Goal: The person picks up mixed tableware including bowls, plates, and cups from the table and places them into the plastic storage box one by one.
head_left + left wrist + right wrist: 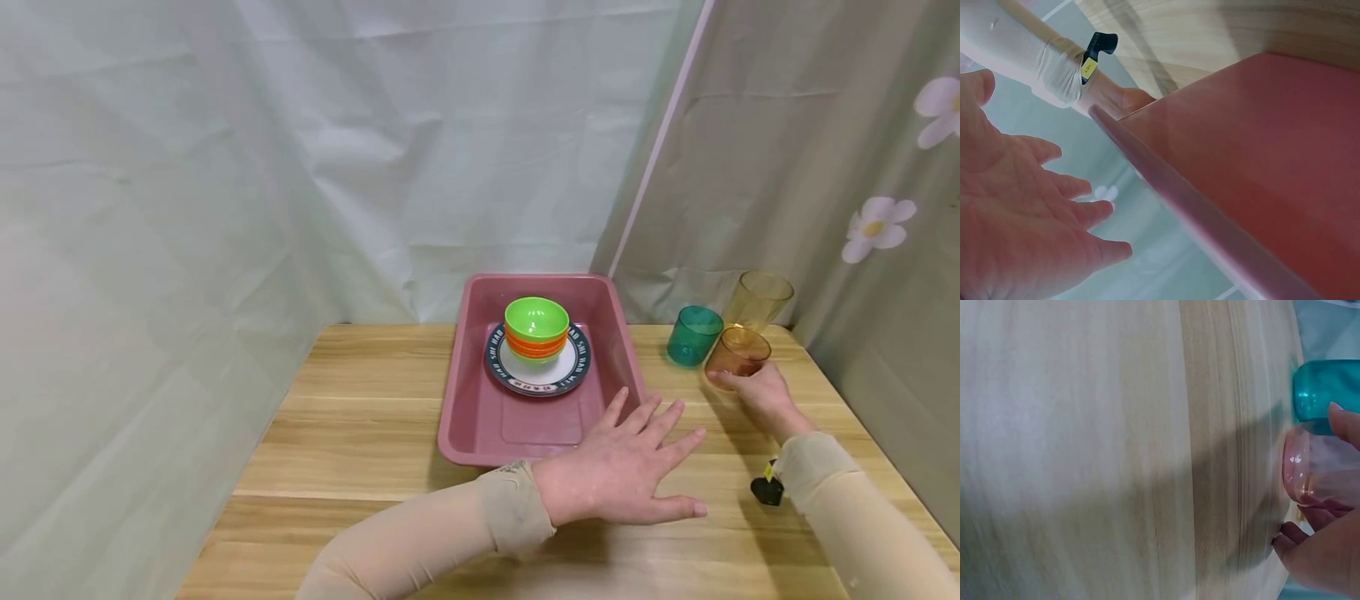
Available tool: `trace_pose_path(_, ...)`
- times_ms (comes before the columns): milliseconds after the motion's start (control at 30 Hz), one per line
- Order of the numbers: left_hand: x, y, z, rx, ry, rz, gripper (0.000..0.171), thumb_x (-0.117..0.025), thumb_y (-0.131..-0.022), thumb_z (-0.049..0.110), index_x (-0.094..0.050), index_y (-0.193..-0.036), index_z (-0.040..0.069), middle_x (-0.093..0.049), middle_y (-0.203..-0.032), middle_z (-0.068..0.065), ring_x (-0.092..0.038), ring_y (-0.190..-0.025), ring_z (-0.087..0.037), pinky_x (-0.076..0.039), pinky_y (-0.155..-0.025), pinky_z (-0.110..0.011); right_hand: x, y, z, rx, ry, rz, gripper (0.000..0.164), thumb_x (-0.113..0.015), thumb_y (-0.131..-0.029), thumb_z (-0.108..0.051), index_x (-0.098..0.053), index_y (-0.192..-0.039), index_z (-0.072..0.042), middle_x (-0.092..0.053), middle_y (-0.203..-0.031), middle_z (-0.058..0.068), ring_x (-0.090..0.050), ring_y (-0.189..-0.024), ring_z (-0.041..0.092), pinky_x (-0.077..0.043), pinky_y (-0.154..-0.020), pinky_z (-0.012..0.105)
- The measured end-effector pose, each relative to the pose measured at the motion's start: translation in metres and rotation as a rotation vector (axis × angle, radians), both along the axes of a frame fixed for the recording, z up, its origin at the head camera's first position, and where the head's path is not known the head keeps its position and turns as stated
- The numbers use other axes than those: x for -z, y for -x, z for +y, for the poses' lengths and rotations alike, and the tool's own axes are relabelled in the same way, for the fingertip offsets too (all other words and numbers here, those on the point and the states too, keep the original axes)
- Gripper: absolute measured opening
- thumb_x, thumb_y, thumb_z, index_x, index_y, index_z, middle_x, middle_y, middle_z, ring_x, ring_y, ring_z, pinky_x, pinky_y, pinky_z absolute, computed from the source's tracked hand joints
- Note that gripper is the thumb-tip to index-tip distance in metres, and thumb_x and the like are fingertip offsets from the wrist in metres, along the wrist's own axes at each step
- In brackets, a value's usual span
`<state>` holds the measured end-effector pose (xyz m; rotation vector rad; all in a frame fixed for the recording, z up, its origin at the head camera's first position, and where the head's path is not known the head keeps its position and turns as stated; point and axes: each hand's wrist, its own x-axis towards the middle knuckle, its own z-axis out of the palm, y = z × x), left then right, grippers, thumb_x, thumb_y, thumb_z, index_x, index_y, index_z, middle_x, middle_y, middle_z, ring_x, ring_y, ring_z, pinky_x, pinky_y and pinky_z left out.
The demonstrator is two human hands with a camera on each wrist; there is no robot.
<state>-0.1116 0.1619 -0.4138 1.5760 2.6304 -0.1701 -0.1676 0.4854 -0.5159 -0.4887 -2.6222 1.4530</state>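
Note:
My right hand point(763, 398) grips a pinkish-orange glass point(738, 354) at the right side of the table. In the right wrist view the thumb lies on one side of that glass point(1310, 465) and the other fingers curl round its far side. A teal glass point(694, 336) stands right beside it, and a taller yellow glass point(759, 300) is just behind. Palm down, fingers spread, my left hand point(618, 467) hovers by the near right corner of a pink plastic basin point(457, 392). Nothing is in that hand.
Inside the basin, a stack of green and orange bowls point(536, 325) sits on a dark-rimmed white plate point(542, 387). A black strap-like device point(767, 490) hangs at my right cuff. Pale curtains point(450, 150) border the wooden table point(352, 433) at the back and sides.

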Motion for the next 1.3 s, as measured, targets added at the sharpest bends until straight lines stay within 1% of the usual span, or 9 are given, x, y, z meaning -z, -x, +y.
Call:
trace_pose_path(133,0.0,-0.001,0.0,0.0,-0.002,0.003,0.083,-0.016,-0.092,0.085,-0.003,-0.163,0.044,0.003,-0.171,0.006,0.006,-0.156,-0.018,0.006,-0.123,-0.052,0.001,-0.001,0.0,0.014,0.019,-0.023,0.079,-0.072,-0.096,-0.036,-0.032,-0.142,0.014,-0.046,-0.127,0.026,-0.047,-0.107,0.032,-0.043,-0.076,0.025)
trace_pose_path(300,0.0,-0.001,-0.003,0.0,-0.01,-0.005,0.083,-0.016,-0.092,0.085,-0.002,-0.163,0.044,0.004,-0.171,0.006,0.006,-0.156,-0.018,0.008,-0.122,-0.051,-0.001,-0.003,0.0,0.035,0.047,-0.054,0.092,-0.069,-0.097,-0.042,-0.021,-0.149,0.017,-0.035,-0.144,0.038,-0.04,-0.125,0.048,-0.042,-0.099,0.055)
trace_pose_path(400,-0.001,0.0,-0.006,0.001,-0.017,-0.011,0.082,-0.016,-0.092,0.085,0.0,-0.162,0.045,0.006,-0.171,0.006,0.008,-0.156,-0.017,0.01,-0.122,-0.051,-0.004,-0.007,0.002,0.039,0.045,-0.049,0.094,-0.069,-0.097,-0.043,-0.02,-0.15,0.018,-0.032,-0.147,0.04,-0.037,-0.128,0.051,-0.036,-0.105,0.063)
trace_pose_path(500,-0.004,0.004,-0.011,0.008,-0.025,-0.022,0.081,-0.016,-0.092,0.084,0.002,-0.162,0.046,0.01,-0.171,0.006,0.011,-0.155,-0.017,0.014,-0.121,-0.051,-0.01,-0.012,0.003,0.035,0.023,-0.043,0.093,-0.069,-0.097,-0.044,-0.022,-0.149,0.018,-0.034,-0.145,0.04,-0.039,-0.127,0.051,-0.04,-0.1,0.059)
trace_pose_path(600,-0.008,0.009,-0.02,0.019,-0.037,-0.019,0.081,-0.016,-0.093,0.084,0.002,-0.162,0.045,0.01,-0.171,0.006,0.014,-0.155,-0.016,0.015,-0.12,-0.051,-0.018,-0.018,0.002,0.032,-0.013,-0.044,0.092,-0.069,-0.097,-0.045,-0.025,-0.147,0.018,-0.038,-0.14,0.038,-0.043,-0.12,0.047,-0.046,-0.089,0.043)
trace_pose_path(767,-0.014,0.022,-0.04,0.027,-0.07,0.009,0.082,-0.017,-0.093,0.083,0.001,-0.162,0.043,0.01,-0.171,0.006,0.018,-0.155,-0.018,0.013,-0.121,-0.052,-0.032,-0.026,0.002,-0.005,-0.023,0.092,0.07,-0.074,-0.096,-0.029,-0.037,-0.139,0.012,-0.052,-0.12,0.02,-0.05,-0.099,0.02,-0.046,-0.07,0.017)
trace_pose_path(900,-0.02,0.034,-0.057,0.013,-0.094,0.011,0.081,-0.017,-0.095,0.081,0.002,-0.163,0.042,0.014,-0.17,0.005,0.022,-0.153,-0.019,0.012,-0.121,-0.053,-0.045,-0.029,0.0,-0.061,-0.017,0.2,0.051,-0.077,-0.093,-0.015,-0.047,-0.129,0.005,-0.056,-0.106,0.006,-0.05,-0.087,0.005,-0.046,-0.069,0.014)
trace_pose_path(1167,-0.025,0.052,-0.084,-0.016,-0.115,0.03,0.083,-0.014,-0.094,0.082,-0.001,-0.163,0.038,0.013,-0.171,0.003,0.017,-0.155,-0.023,0.011,-0.121,-0.055,-0.078,-0.037,-0.015,-0.134,-0.096,0.066,0.077,-0.075,-0.095,-0.035,-0.036,-0.145,0.008,-0.049,-0.137,0.027,-0.049,-0.099,0.003,-0.046,-0.074,0.011)
trace_pose_path(1300,-0.025,0.057,-0.095,-0.024,-0.118,0.041,0.084,-0.016,-0.095,0.081,-0.003,-0.164,0.036,0.011,-0.171,0.003,0.014,-0.156,-0.024,0.009,-0.121,-0.056,-0.092,-0.039,-0.028,-0.171,-0.1,0.074,0.072,-0.076,-0.094,-0.036,-0.041,-0.143,0.004,-0.055,-0.131,0.022,-0.054,-0.098,0.002,-0.05,-0.074,0.014)
